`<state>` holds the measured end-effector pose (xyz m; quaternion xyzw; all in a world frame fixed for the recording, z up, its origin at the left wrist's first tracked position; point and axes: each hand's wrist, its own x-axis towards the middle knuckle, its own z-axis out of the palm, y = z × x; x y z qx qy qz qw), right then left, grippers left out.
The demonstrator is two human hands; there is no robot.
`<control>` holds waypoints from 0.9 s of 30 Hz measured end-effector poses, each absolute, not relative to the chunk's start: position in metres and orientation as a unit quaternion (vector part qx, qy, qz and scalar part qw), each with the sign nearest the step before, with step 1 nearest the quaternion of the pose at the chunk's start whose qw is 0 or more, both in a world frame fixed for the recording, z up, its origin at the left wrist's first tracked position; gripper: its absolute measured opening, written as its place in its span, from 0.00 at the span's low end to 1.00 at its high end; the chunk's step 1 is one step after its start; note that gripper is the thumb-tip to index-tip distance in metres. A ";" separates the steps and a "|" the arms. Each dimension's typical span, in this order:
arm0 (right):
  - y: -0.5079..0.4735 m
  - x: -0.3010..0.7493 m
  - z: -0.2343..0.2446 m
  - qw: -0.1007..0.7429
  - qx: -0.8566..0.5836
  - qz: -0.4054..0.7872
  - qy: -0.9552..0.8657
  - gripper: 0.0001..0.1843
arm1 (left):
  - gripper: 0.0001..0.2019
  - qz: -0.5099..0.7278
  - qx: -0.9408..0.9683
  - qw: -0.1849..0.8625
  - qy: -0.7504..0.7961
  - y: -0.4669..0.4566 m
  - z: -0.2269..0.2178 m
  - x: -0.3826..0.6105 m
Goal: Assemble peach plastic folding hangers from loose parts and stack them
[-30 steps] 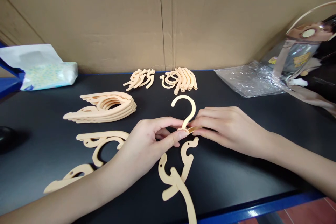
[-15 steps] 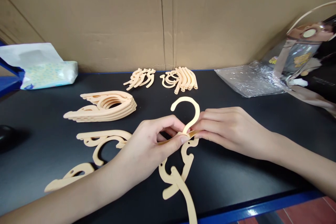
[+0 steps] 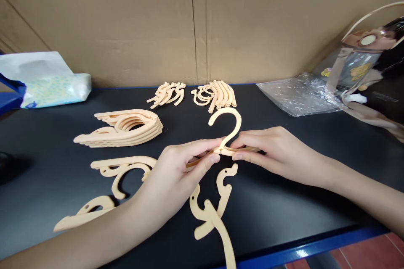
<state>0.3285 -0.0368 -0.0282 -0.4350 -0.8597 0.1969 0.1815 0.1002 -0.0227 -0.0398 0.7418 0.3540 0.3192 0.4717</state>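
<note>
A cream plastic folding hanger (image 3: 236, 124) is held above the black table, its hook pointing up and curving left. My left hand (image 3: 176, 172) pinches it just left of the hook's base, thumb in front. On the other side, my right hand (image 3: 277, 155) grips the right arm of the hanger between thumb and fingers. Much of both hanger arms is hidden by my hands. Below them lie loose hanger arms (image 3: 221, 222), crossing each other. Left of my left forearm are more cream hanger parts (image 3: 126, 162), partly covered by my hand.
A stack of folded hangers (image 3: 142, 132) lies at the left. Two piles of small parts, hooks (image 3: 168, 93) and arms (image 3: 222, 94), sit at the back. A tissue pack (image 3: 57, 86), clear plastic bag (image 3: 293, 96) and water bottle (image 3: 356, 63) stand around the edges.
The hanger has risen slightly, and its right arm now reaches out sideways through my right hand. My right hand has turned a little, its thumb now along the front of that arm.
</note>
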 end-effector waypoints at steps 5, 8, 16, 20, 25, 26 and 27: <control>-0.035 0.328 -0.030 0.190 -0.444 0.206 -0.851 0.12 | 0.12 0.322 0.749 0.452 0.362 -0.022 -0.040 0.102; -0.037 0.327 -0.031 0.205 -0.452 0.206 -0.844 0.12 | 0.11 0.324 0.746 0.458 0.358 -0.022 -0.037 0.104; -0.037 0.325 -0.030 0.224 -0.483 0.265 -0.804 0.15 | 0.11 0.309 0.743 0.474 0.358 -0.020 -0.034 0.104; -0.036 0.326 -0.029 0.218 -0.482 0.275 -0.803 0.16 | 0.10 0.300 0.748 0.466 0.366 -0.020 -0.034 0.104; -0.036 0.325 -0.029 0.218 -0.485 0.297 -0.793 0.18 | 0.09 0.298 0.742 0.476 0.365 -0.018 -0.034 0.105; -0.036 0.324 -0.029 0.219 -0.485 0.308 -0.789 0.18 | 0.09 0.297 0.741 0.480 0.365 -0.019 -0.035 0.105; -0.036 0.324 -0.029 0.220 -0.485 0.320 -0.784 0.18 | 0.09 0.295 0.739 0.484 0.365 -0.019 -0.035 0.105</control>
